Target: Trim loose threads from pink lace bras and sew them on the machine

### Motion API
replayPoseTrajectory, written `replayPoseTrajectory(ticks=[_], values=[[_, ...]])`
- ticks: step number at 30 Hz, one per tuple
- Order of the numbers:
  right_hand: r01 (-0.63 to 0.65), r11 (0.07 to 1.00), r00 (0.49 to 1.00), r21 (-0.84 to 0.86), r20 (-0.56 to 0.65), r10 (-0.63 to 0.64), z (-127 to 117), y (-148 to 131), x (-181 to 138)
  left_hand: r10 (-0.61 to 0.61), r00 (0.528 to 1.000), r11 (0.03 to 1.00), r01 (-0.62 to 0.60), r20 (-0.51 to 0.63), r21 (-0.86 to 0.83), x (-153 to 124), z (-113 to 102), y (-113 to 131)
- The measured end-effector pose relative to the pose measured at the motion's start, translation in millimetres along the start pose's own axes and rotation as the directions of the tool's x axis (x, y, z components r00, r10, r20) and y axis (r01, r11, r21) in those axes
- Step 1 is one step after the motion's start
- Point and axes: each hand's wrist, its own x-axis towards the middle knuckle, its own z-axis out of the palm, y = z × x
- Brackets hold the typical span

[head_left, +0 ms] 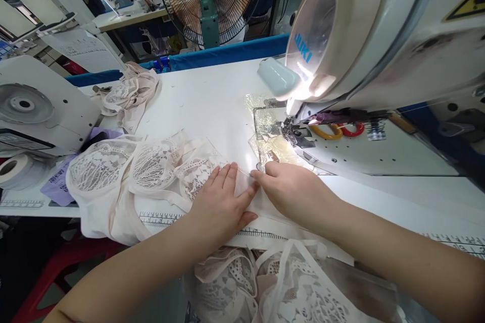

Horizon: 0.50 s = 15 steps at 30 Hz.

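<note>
A pale pink-white lace bra lies on the white table in front of the sewing machine. My left hand rests palm down on its right part, fingers stretched out and the thumb apart. Just right of it, my right hand is closed in a pinch on the bra's edge, near the needle area. The fabric between the fingertips is mostly hidden. More joined lace cups spread to the left. The JUKI sewing machine's presser foot stands lit beyond my right hand.
Folded bras sit at the back left. A white tape roll is at the left edge. More lace bras hang below the table's front edge. Scissors with yellow and red handles lie behind the needle. A fan stands beyond the table.
</note>
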Motion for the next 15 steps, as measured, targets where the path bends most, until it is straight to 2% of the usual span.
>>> replayPoseTrajectory(ticks=[5,10,15], values=[[0.009,0.999,0.994,-0.047,-0.109,-0.014,4,6,-11,-0.001,1.000,1.000,0.001,0.005,0.014,0,0,1],[-0.030,0.998,0.997,0.064,-0.076,0.035,11,3,3,0.007,1.000,1.000,-0.007,0.005,0.022,0,2,0],[-0.025,0.998,0.998,0.060,-0.064,0.029,12,-2,13,0.018,1.000,1.000,-0.018,-0.016,0.025,-1,4,-1]])
